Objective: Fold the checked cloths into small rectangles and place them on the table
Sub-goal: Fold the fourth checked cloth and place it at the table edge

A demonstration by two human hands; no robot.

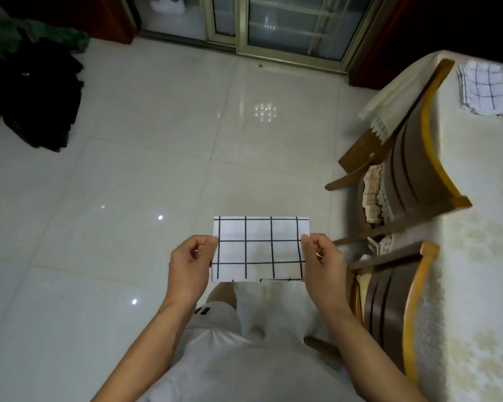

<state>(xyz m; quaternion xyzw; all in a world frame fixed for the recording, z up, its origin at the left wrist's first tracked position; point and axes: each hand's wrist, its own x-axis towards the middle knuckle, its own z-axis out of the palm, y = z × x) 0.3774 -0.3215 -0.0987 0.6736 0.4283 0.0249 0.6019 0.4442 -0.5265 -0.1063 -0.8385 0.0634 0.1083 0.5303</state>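
Note:
A white cloth with black checks (259, 249), folded into a small flat rectangle, is held up in the air in front of me above the floor. My left hand (190, 264) pinches its left edge and my right hand (323, 262) pinches its right edge, stretching it taut between them. A stack of folded checked cloths (482, 88) lies on the table (476, 227) at the far right, well away from both hands.
Two wooden chairs (410, 169) (389, 303) stand pushed against the cream-clothed table on my right. Glossy white tile floor (128, 198) spreads ahead. A dark pile of clothing or bags (44, 94) lies at the far left. Sliding glass doors (273, 24) close off the far side.

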